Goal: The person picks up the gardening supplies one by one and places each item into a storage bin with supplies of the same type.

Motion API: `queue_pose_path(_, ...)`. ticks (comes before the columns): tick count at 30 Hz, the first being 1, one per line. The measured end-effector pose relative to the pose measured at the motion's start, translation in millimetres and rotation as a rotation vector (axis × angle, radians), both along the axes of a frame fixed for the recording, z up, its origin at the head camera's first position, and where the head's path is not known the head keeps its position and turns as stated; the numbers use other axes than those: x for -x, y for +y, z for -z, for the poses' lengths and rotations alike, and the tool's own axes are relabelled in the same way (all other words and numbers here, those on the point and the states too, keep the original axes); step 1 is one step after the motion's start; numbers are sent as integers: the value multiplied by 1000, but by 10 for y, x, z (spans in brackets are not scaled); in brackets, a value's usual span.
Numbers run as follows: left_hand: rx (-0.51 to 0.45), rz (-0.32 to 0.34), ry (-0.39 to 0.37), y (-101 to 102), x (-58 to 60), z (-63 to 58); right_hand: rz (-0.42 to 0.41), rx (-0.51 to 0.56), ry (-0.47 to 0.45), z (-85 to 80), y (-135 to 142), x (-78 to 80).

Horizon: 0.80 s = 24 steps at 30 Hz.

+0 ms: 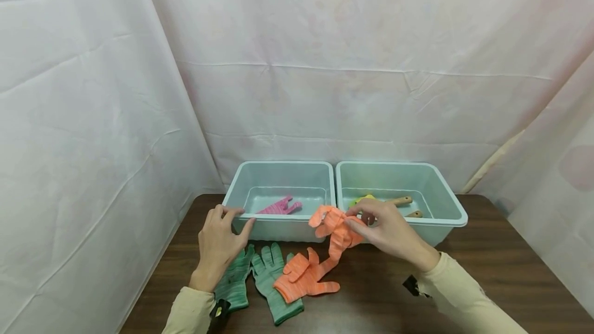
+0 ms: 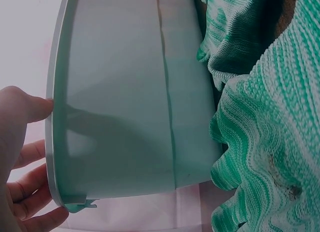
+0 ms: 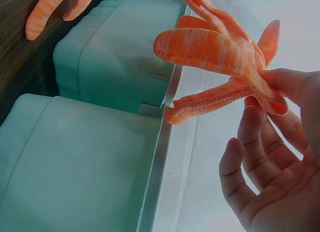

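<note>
My right hand (image 1: 355, 219) pinches an orange knit glove (image 1: 335, 227) and holds it up in front of the two bins' near rims. In the right wrist view the glove (image 3: 215, 51) hangs from my thumb and fingertips (image 3: 272, 89). My left hand (image 1: 241, 217) grips the front rim of the left teal bin (image 1: 278, 229), fingers over the rim and thumb on the outer wall. The left wrist view shows that hand (image 2: 47, 157) at the bin's edge (image 2: 120, 106). A pink glove (image 1: 280, 206) lies inside this bin.
A second orange glove (image 1: 303, 276) and two green gloves (image 1: 236, 278) (image 1: 271, 285) lie on the dark wooden table (image 1: 487, 272) in front of me. The right teal bin (image 1: 447, 197) holds a yellow-green item (image 1: 363, 199) and wooden-handled tools (image 1: 401, 201). White sheets wall the table in.
</note>
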State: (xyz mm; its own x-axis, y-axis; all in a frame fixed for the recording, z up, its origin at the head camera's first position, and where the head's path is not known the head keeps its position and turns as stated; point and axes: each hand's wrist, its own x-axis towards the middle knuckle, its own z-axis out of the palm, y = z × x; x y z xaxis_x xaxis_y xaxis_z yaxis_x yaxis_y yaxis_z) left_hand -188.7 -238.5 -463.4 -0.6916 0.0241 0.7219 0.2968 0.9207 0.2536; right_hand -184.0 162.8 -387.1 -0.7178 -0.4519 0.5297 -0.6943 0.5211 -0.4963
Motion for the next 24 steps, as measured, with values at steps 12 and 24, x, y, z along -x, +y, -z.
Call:
queue_pose_path(12, -2, 1, 18, 4, -2, -2, 7, -2, -25, -54, -8, 40)
queue_pose_path(24, -1, 2, 14, -1, -1, 1, -12, 18, -5, -130, -32, 119)
